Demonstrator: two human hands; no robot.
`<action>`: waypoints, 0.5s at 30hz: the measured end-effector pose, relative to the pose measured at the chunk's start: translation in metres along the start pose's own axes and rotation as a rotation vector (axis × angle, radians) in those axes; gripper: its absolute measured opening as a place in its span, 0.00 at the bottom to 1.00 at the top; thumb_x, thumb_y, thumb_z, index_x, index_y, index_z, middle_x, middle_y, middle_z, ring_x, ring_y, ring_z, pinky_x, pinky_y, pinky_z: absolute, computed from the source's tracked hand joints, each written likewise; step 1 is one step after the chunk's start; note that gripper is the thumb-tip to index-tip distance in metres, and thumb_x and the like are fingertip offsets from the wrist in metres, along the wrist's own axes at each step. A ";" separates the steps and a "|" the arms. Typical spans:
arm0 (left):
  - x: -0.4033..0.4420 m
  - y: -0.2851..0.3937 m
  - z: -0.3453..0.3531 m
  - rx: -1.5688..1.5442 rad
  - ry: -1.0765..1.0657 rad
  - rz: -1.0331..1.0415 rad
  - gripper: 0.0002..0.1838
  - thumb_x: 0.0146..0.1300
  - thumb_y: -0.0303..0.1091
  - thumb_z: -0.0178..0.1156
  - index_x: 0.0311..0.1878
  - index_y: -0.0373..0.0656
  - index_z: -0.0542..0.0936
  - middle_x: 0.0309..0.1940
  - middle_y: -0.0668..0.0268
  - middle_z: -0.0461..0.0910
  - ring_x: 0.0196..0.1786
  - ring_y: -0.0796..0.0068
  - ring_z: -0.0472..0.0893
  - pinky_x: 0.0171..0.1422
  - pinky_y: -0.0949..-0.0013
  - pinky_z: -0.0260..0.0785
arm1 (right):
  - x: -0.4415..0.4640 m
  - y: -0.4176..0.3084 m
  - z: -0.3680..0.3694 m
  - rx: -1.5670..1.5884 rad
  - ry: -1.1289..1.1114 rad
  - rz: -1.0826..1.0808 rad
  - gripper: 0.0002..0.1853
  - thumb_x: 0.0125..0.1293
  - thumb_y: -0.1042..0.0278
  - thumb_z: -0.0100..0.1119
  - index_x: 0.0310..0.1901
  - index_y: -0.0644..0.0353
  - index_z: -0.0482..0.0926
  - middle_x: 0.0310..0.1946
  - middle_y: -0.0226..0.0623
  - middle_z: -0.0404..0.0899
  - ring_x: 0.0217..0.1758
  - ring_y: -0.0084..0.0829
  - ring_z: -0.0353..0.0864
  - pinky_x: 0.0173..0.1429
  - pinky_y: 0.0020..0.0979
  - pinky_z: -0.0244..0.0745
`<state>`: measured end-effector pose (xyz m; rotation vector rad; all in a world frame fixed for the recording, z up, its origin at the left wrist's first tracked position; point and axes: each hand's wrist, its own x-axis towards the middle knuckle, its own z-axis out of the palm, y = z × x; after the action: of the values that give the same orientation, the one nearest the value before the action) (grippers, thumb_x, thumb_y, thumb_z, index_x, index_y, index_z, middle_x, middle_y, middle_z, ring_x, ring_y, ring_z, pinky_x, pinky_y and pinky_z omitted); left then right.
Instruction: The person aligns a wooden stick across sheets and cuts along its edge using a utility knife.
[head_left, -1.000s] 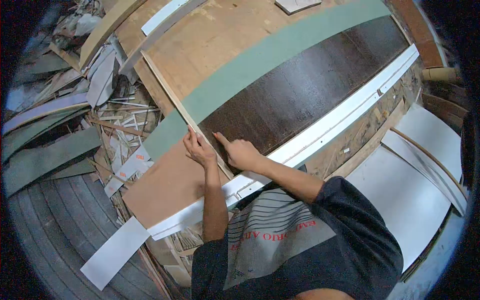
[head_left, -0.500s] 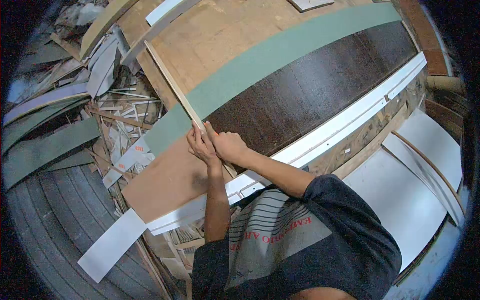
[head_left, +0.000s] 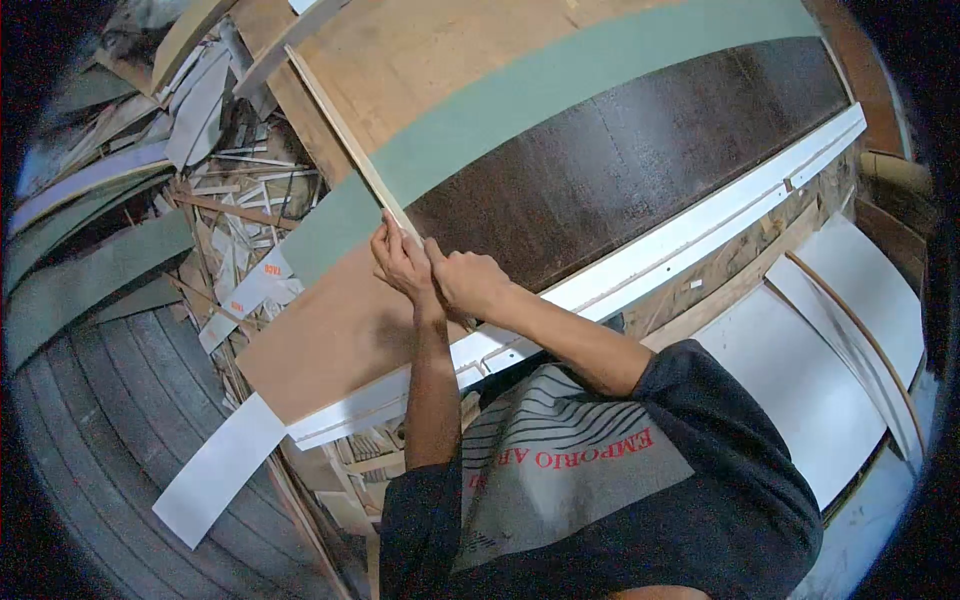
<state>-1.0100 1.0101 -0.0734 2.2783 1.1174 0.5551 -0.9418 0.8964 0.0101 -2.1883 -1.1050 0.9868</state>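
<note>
A long pale wooden strip lies across the green and dark brown curved sheets, running from the far left toward me. My left hand is closed over the near part of this strip, fingers along its edge. Right beside it, my right hand is curled with its thumb up, close to the strip; whatever it grips is hidden. Under both hands meet the dark brown panel, the green curved sheet and a tan board.
A white edge rail runs along the bench front. Offcuts pile up at the left, near a white piece sticking out from the corner. Large white panels lean at the right.
The view has shifted, so the bench sits a little higher in the picture. My right hand has slid slightly toward me along the strip, and an orange bit at it is now hidden.
</note>
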 end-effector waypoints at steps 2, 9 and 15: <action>-0.001 0.009 -0.002 0.030 0.001 -0.029 0.24 0.67 0.35 0.50 0.67 0.53 0.72 0.51 0.66 0.72 0.53 0.69 0.74 0.58 0.61 0.57 | -0.013 -0.001 0.001 0.008 -0.033 0.016 0.33 0.60 0.65 0.54 0.63 0.74 0.57 0.27 0.56 0.81 0.32 0.53 0.84 0.33 0.50 0.80; 0.000 0.010 -0.003 -0.001 -0.003 -0.027 0.24 0.67 0.35 0.48 0.67 0.50 0.72 0.52 0.65 0.72 0.55 0.69 0.73 0.59 0.59 0.54 | -0.024 -0.001 0.004 -0.008 -0.013 0.020 0.37 0.58 0.66 0.55 0.67 0.72 0.55 0.28 0.58 0.81 0.31 0.53 0.84 0.34 0.50 0.79; -0.002 0.017 -0.005 -0.064 0.010 -0.007 0.24 0.68 0.35 0.47 0.67 0.48 0.71 0.53 0.64 0.72 0.55 0.68 0.73 0.59 0.59 0.54 | -0.028 0.017 -0.002 0.095 -0.052 0.022 0.45 0.51 0.70 0.62 0.71 0.63 0.52 0.29 0.57 0.82 0.33 0.55 0.84 0.39 0.49 0.80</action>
<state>-1.0041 1.0011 -0.0595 2.2182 1.0966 0.5923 -0.9440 0.8638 0.0102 -2.1136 -1.0374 1.0895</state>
